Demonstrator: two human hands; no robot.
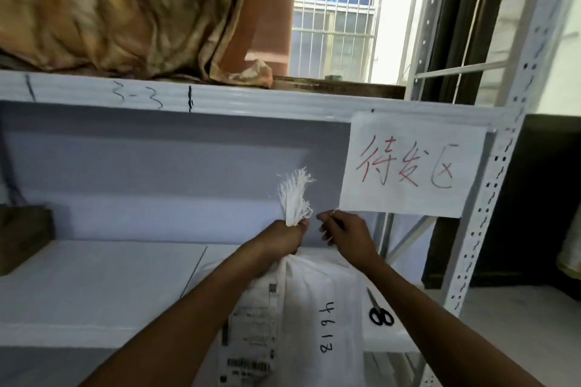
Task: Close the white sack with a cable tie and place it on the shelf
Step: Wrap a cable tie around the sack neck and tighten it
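Note:
The white sack stands upright at the front edge of the white shelf. Black handwritten digits and a shipping label mark its side. My left hand grips the gathered neck, and the frayed white top sticks up above my fist. My right hand is just right of the neck, its fingers pinching something thin and white, which looks like the cable tie's end. The tie around the neck is hidden by my hands.
Black-handled scissors lie on the shelf right of the sack. A paper sign with red writing hangs from the shelf beam above. A brown box sits at the far left. The perforated upright stands at the right.

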